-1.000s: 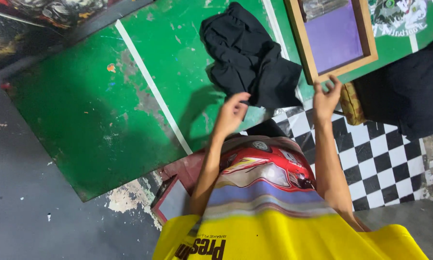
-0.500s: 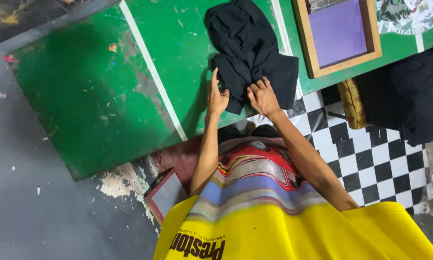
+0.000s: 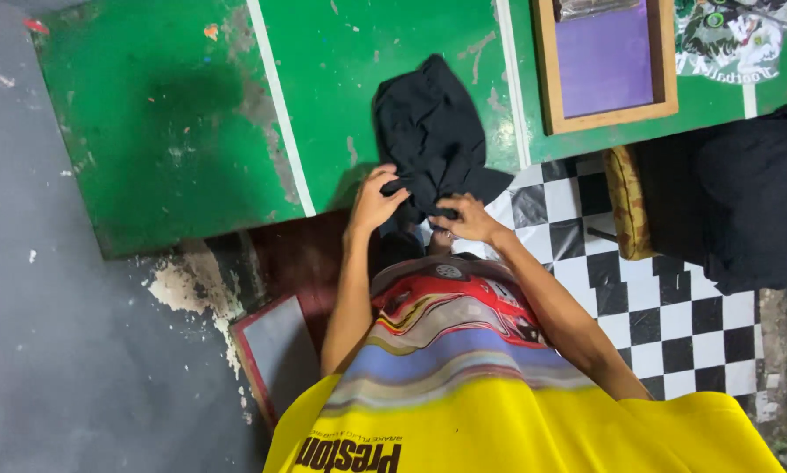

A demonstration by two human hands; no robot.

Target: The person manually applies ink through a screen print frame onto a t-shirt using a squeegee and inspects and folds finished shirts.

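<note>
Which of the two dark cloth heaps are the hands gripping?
The small crumpled black cloth on the green painted table, held at its near edge by both hands. The larger dark heap at the right lies untouched.

crumpled black cloth garment [image 3: 433, 131] showing plain black | flat painted table top [image 3: 157, 131] showing worn green with white stripes | wooden-framed printing screen [image 3: 605, 57] showing purple mesh | tiled floor [image 3: 665, 307] showing black-and-white checks
</note>
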